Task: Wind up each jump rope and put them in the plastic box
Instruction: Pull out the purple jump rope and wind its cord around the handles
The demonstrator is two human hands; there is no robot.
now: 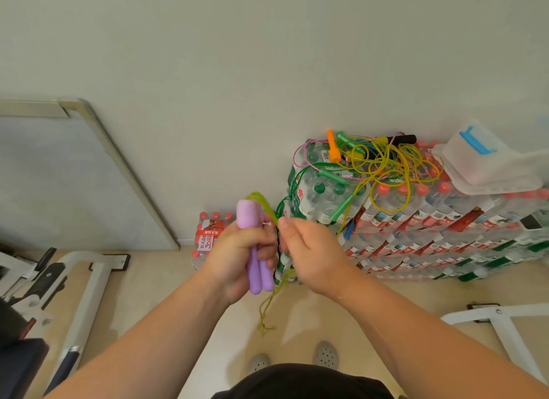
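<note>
1. The left hand (234, 250) has its fingers curled tight around two purple handles (249, 216), held upright together.
2. Just beside it, the right hand (312, 250) pinches the yellow-green rope (269, 305), whose loops dangle below the handles.
3. Beyond, tangled jump ropes (377, 164) lie atop stacked bottle packs (416, 235), with the plastic box (487, 166) at the stack's right edge.

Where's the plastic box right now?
The plastic box sits far right in the head view, atop the stacked water bottles, just right of the tangled jump ropes.
</note>
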